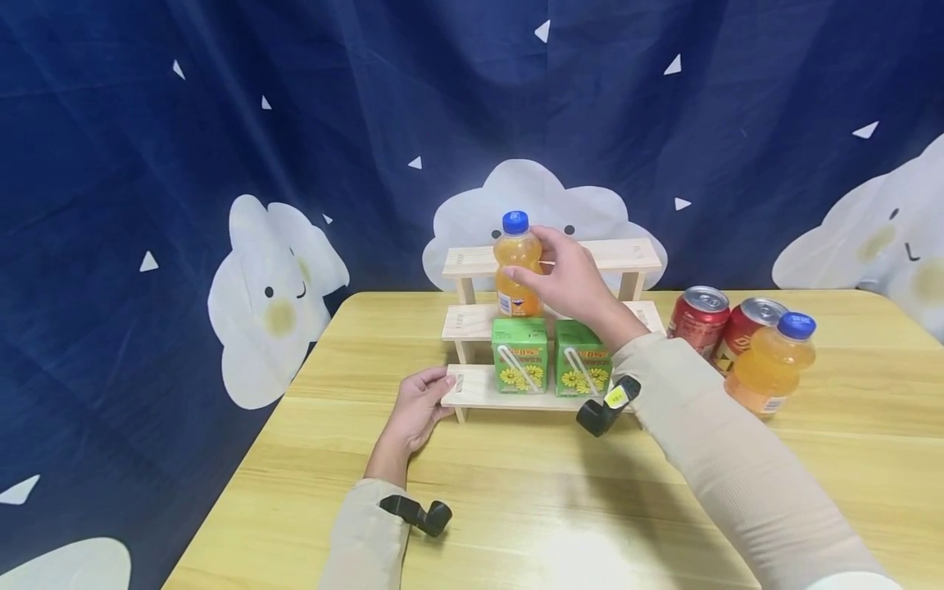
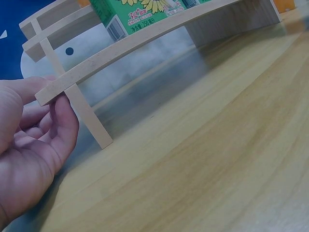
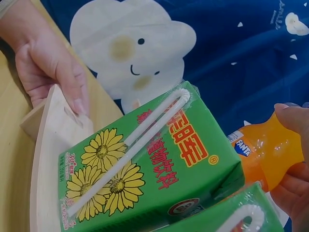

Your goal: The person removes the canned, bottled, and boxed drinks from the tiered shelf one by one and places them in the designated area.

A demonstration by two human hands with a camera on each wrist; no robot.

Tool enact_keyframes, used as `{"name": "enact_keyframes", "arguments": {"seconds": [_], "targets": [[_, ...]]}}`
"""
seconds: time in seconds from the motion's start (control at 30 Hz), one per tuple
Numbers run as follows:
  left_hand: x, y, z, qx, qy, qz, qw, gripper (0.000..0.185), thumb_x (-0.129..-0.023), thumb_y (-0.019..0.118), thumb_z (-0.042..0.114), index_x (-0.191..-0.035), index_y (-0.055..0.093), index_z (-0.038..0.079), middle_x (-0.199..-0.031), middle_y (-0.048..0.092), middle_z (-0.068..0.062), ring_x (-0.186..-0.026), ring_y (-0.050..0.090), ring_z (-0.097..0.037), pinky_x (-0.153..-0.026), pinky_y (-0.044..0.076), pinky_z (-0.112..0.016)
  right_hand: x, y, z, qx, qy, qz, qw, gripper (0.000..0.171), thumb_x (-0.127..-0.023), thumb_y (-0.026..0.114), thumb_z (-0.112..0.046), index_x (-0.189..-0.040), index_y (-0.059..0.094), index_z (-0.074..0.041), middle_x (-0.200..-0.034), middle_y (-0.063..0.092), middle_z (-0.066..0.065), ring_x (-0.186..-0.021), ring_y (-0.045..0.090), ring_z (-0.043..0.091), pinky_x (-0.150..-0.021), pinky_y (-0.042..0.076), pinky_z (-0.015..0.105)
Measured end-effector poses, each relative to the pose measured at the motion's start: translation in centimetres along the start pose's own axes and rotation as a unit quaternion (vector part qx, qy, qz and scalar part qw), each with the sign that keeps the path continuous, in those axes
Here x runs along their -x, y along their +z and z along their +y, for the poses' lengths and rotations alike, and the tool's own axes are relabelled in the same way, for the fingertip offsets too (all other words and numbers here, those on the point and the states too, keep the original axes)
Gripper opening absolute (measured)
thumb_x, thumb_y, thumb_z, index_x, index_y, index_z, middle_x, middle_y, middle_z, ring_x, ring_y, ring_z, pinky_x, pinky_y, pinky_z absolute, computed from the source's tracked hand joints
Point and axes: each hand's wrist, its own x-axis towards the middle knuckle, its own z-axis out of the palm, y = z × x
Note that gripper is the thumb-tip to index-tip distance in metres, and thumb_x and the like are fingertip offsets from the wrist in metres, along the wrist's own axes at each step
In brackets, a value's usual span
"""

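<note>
A three-tier wooden shelf (image 1: 479, 398) stands on the table. My left hand (image 1: 416, 410) pinches the left end of its lowest board, thumb on top and fingers beneath, as the left wrist view shows. With my right hand (image 1: 568, 274) I grip a Fanta bottle (image 1: 514, 254) of orange drink with a blue cap, upright at the left part of the middle tier. In the right wrist view the bottle (image 3: 263, 150) shows behind the cartons. Two green drink cartons with straws, a left carton (image 1: 519, 356) and a right carton (image 1: 583, 360), stand on the lowest board.
Right of the shelf stand two red cans, one can (image 1: 699, 319) beside another can (image 1: 748, 328), with a second orange drink bottle (image 1: 770, 365) in front. A dark blue curtain (image 1: 369, 123) with white clouds hangs behind the wooden table (image 1: 501, 508).
</note>
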Motion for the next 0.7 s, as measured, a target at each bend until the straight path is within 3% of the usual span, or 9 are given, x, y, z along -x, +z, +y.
{"name": "enact_keyframes", "arguments": {"seconds": [0.47,0.7], "targets": [[0.0,0.1,-0.1,0.003,-0.001,0.001,1.0000,0.034,-0.094,0.051,0.001,-0.125,0.046,-0.013,-0.095,0.064,-0.009,-0.079,0.068,-0.016,-0.073,0.059,-0.028,0.5,-1.4,0.0,0.030,0.021,0.007,0.999,0.069,-0.082,0.072,-0.037,-0.139,0.043,-0.012,-0.129,0.056,0.008,-0.113,0.058,0.025,-0.092,0.053,0.038],[0.0,0.1,0.0,0.007,0.001,0.003,1.0000,0.035,-0.094,0.052,0.001,-0.125,0.046,-0.014,-0.092,0.065,-0.008,-0.076,0.068,-0.015,-0.069,0.060,-0.026,0.8,-2.5,0.5,0.024,0.035,0.014,0.999,0.069,-0.081,0.074,-0.038,-0.138,0.045,-0.011,-0.128,0.057,0.008,-0.113,0.059,0.026,-0.091,0.055,0.038]]}}
